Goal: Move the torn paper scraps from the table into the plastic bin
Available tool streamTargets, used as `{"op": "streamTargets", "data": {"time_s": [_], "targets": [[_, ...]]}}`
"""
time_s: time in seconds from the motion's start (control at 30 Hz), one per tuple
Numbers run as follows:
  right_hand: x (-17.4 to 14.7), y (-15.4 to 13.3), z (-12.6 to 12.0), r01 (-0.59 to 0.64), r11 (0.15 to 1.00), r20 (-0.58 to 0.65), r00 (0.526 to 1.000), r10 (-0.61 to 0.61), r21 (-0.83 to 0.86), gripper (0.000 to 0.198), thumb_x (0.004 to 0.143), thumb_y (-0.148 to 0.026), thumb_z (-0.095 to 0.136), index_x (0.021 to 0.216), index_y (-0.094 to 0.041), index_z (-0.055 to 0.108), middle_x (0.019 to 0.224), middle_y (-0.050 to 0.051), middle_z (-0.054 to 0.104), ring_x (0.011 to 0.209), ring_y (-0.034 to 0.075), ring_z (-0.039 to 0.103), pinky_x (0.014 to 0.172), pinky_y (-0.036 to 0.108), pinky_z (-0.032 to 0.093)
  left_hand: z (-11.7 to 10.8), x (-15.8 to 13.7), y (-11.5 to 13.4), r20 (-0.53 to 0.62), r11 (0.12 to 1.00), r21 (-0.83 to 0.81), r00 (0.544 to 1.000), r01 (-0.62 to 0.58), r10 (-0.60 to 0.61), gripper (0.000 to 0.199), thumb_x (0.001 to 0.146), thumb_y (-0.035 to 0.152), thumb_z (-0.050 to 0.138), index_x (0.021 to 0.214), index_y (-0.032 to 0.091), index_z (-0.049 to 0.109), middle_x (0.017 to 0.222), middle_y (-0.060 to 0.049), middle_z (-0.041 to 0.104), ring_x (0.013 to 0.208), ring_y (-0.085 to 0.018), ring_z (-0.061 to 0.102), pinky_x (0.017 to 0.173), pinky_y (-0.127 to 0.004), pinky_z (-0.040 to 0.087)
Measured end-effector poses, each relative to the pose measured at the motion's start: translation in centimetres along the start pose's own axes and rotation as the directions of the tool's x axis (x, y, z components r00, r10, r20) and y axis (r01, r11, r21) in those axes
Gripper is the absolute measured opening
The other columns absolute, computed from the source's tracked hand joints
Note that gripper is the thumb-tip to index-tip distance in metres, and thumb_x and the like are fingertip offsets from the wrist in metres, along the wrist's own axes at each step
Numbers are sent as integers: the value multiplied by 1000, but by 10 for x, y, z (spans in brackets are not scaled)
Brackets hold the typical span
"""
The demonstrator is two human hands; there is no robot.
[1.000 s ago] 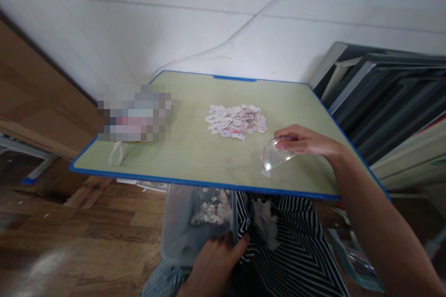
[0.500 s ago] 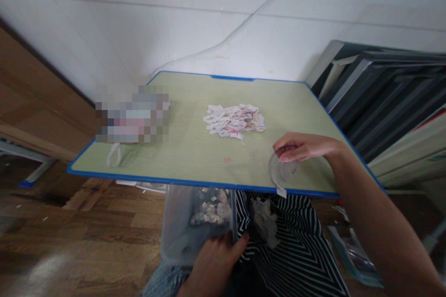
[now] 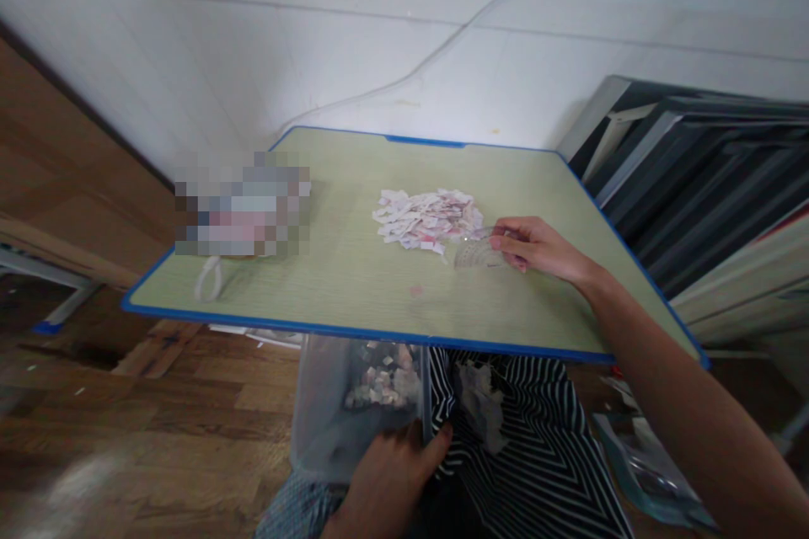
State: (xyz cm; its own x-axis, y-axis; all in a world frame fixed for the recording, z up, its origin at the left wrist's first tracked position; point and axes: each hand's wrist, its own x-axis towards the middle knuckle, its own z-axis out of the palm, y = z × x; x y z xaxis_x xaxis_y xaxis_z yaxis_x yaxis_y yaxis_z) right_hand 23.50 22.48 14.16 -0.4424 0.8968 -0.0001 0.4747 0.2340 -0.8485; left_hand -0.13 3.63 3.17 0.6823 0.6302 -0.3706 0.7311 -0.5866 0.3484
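Observation:
In my right hand (image 3: 527, 246) is a clear plastic protractor (image 3: 475, 254), pinched between thumb and fingers. It sits at the right side of a pile of torn paper scraps (image 3: 425, 219), white and pinkish, on the green tabletop (image 3: 329, 269). My left hand (image 3: 395, 476) is down below the table edge, closed over the near rim of a translucent plastic bin (image 3: 313, 429), its fingers inside and partly hidden. Small pale pieces (image 3: 387, 379) lie in that bin. One loose pink scrap (image 3: 416, 290) rests in front of the pile.
A blurred-out item with a white loop (image 3: 208, 280) is at the table's left. Striped cloth (image 3: 537, 446) bearing crumpled scraps (image 3: 484, 404) covers the lap. Dark framed panels (image 3: 701, 152) lean at the right, a cardboard box (image 3: 69, 152) stands left, and a plastic bag (image 3: 650, 472) lies on the floor.
My right hand has carried the protractor away from the table's front edge, up and left to the pile. The white scrap hanging at its lower edge no longer shows. My left hand stays put.

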Motion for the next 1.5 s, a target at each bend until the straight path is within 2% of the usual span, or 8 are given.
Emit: {"op": "streamTargets", "data": {"time_s": [0.17, 0.33, 0.53, 0.77, 0.9, 1.13, 1.3, 1.5], "targets": [[3, 4, 5, 24, 989, -124, 991, -42, -144, 26, 81, -36, 46, 64, -15, 46, 39, -7, 42, 35, 4, 37, 39, 19, 28, 6, 0, -1, -28, 1000, 0, 1000, -8, 8, 57, 79, 5, 44, 129, 25, 25, 102, -10, 54, 82, -23, 55, 65, -33, 45], [2, 1, 12, 31, 988, -11, 999, -33, -152, 33, 79, -38, 49, 55, -16, 40, 41, -5, 43, 37, 5, 42, 39, 18, 30, -1, 0, 0, 13, 1000, -13, 1000, -1, 2, 56, 79, 6, 45, 128, 24, 26, 104, -10, 54, 84, -23, 55, 67, -33, 45], [2, -4, 18, -2, 997, 68, 998, 7, -83, 38, 76, -37, 52, 48, -17, 35, 37, -7, 37, 32, 4, 37, 34, 18, 25, -4, -1, 1, 18, 1000, -8, 1000, -3, 3, 56, 80, 4, 44, 129, 23, 25, 104, -11, 55, 87, -24, 55, 68, -34, 46], [1, -4, 11, 16, 1000, -46, 999, -15, 9, 37, 75, -40, 53, 50, -15, 43, 38, -5, 45, 33, 4, 41, 35, 18, 29, -1, 0, 0, 3, 1000, 5, 1000, -24, 24, 55, 80, 6, 45, 129, 22, 27, 100, -11, 56, 83, -25, 56, 65, -35, 47], [2, -3, 16, -25, 997, -20, 1000, 24, -69, 38, 71, -38, 57, 46, -16, 41, 36, -4, 44, 33, 5, 42, 34, 18, 29, 1, 0, -1, -11, 1000, -19, 1000, -24, 24, 57, 79, 4, 44, 130, 23, 24, 103, -11, 55, 84, -25, 56, 66, -36, 47], [4, -6, 36, -16, 999, 58, 998, 18, -35, 39, 73, -38, 54, 45, -17, 35, 38, -6, 38, 33, 6, 45, 32, 17, 30, -2, 0, -1, 45, 999, -33, 999, -7, 8, 57, 80, 7, 46, 130, 23, 24, 107, -13, 54, 86, -26, 56, 68, -37, 46], [12, -23, 65, 89, 994, 182, 980, -77, -58, 34, 76, -33, 49, 48, -17, 37, 39, -6, 37, 33, 4, 39, 33, 16, 26, -1, 0, -1, 24, 999, -45, 999, -28, 29, 57, 80, 6, 44, 131, 22, 24, 107, -13, 54, 88, -26, 56, 69, -36, 46], [18, -40, 89, 321, 929, 187, 939, -287, -185, 33, 73, -25, 51, 46, -16, 32, 41, -8, 28, 39, 2, 24, 39, 18, 19, 3, 0, -2, 9, 999, -26, 1000, -23, 23, 56, 80, 5, 43, 131, 23, 25, 106, -12, 55, 88, -25, 56, 70, -36, 46]]}}
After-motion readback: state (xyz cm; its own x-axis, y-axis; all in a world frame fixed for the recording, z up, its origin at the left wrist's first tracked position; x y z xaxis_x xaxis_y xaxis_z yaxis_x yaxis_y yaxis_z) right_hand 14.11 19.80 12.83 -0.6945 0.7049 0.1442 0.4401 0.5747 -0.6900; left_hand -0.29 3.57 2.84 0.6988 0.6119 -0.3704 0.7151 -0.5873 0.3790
